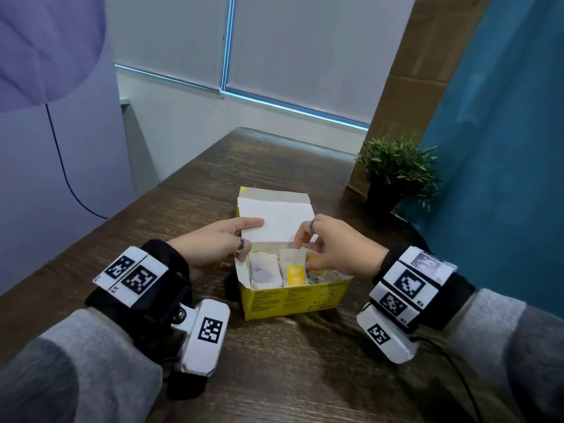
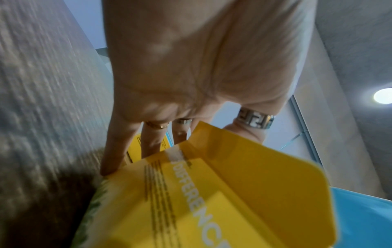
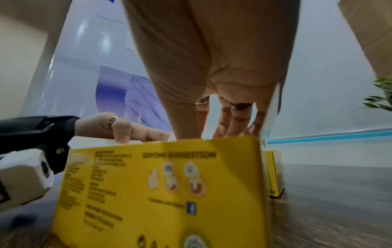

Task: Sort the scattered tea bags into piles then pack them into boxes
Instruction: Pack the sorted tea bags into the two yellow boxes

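Observation:
An open yellow tea box point(image 1: 293, 297) stands mid-table with its white-lined lid point(image 1: 274, 218) raised. Inside stand tea bags: one with a purple tag point(image 1: 264, 270), one with a yellow tag point(image 1: 294, 273), more at the right. My left hand point(image 1: 248, 239) lies at the box's left end, index finger straight along the lid, thumb over the side flap. The left wrist view shows its fingers point(image 2: 148, 146) straight beside the flap point(image 2: 244, 167). My right hand point(image 1: 305, 254) reaches into the box's right part, thumb and fingers curled and pinching a tea bag point(image 1: 316, 265), mostly hidden.
A small potted plant point(image 1: 396, 175) stands at the table's right edge, by a teal curtain. The dark wooden table point(image 1: 274, 361) ends at a wall behind. The right wrist view shows the edge of another yellow box point(image 3: 275, 174) behind the first.

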Available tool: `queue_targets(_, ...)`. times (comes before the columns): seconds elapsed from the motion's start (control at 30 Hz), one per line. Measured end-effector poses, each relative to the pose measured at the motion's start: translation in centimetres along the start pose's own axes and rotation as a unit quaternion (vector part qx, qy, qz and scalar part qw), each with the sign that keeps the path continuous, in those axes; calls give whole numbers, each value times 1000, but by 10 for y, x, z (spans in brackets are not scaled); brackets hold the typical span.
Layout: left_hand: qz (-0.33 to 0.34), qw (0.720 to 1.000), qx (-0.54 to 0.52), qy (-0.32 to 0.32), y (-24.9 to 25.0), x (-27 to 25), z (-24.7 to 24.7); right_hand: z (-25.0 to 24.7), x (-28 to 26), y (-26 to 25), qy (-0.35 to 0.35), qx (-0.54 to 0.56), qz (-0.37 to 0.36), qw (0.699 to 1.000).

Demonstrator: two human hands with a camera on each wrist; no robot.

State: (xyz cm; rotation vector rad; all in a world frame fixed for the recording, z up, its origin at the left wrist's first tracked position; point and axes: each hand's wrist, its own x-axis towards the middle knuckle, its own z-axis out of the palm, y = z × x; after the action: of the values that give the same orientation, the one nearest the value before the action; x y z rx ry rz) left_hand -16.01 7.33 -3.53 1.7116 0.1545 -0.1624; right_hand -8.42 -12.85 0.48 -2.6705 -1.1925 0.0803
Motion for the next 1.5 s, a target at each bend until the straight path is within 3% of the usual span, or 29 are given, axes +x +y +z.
queue_targets(0.17, 2, 1000, -10, 2, 1, -2, 1, -10, -6, 2, 54, 47, 20, 997)
queue_targets(0.33, 0, 1000, 2, -1, 1, -2, 1, 0, -5, -6, -29, 25, 30, 999)
queue_targets(0.6, 20, 1000, 13, -6, 0, 0, 4, -1, -6, 5, -37, -80, 83, 993)
queue_targets(0.7, 19, 999, 38, -12, 3, -5, 5, -7, -13, 15, 14, 2, 76, 997)
queue_targets(0.8, 16, 994, 107, -28, 9, -13, 2, -17, -23, 27, 48, 45, 124, 990)
queue_targets(0.87, 19, 989, 145, -16, 13, -17, -1, -18, -32, 37, 14, 55, 159, 986)
queue_targets(0.93, 20, 984, 176, -2, 16, -23, -2, -13, -41, 42, -34, 145, 179, 972)
queue_targets(1.03, 17, 976, 215, 6, 19, -28, 4, -10, -52, 44, -45, 258, 180, 948)
queue_targets(1.2, 22, 969, 244, 9, 29, -22, 28, -8, -68, 46, -13, 280, 168, 945)
queue_targets(1.37, 37, 970, 239, 5, 43, -1, 64, -10, -78, 59, 40, 243, 197, 949)
queue_targets(1.5, 52, 979, 199, 8, 43, 15, 87, -11, -85, 75, 44, 266, 238, 933)
